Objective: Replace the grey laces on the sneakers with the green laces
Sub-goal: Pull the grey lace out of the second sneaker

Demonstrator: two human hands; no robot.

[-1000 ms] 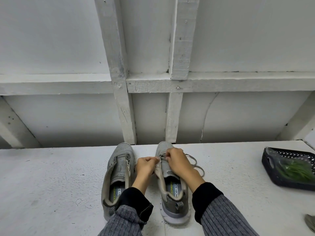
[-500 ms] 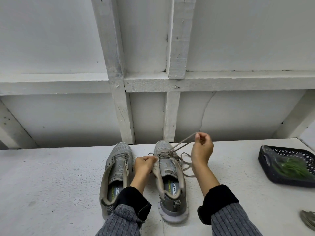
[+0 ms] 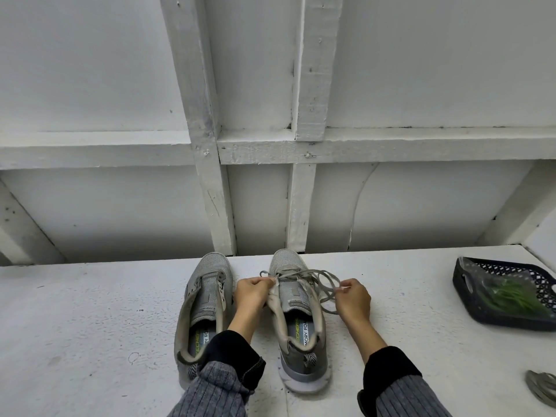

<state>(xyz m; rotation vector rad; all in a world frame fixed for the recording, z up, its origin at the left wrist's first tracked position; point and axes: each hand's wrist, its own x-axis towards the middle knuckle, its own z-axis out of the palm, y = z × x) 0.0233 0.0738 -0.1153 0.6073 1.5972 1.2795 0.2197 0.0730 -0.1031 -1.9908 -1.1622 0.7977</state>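
White-painted timber framing backed a rough white counter [image 3: 90, 311]. Two grey mesh sneakers sat side by side, toes to the wall, likely for easy access to the eyelets: left sneaker [image 3: 204, 299] already laceless, right sneaker [image 3: 296, 308] with its flat grey lace [image 3: 319, 279] loosened in loops. Left hand [image 3: 251, 291] pinched the eyelet edge, probably bracing the shoe. Right hand [image 3: 353, 300] pinched a lace loop, wrist low, forearm angled in. Green laces [image 3: 508, 296] sat bagged in a dark perforated plastic basket [image 3: 469, 299] well to the right, untouched. A pulled grey lace bundle [image 3: 543, 386] lay near the right edge.
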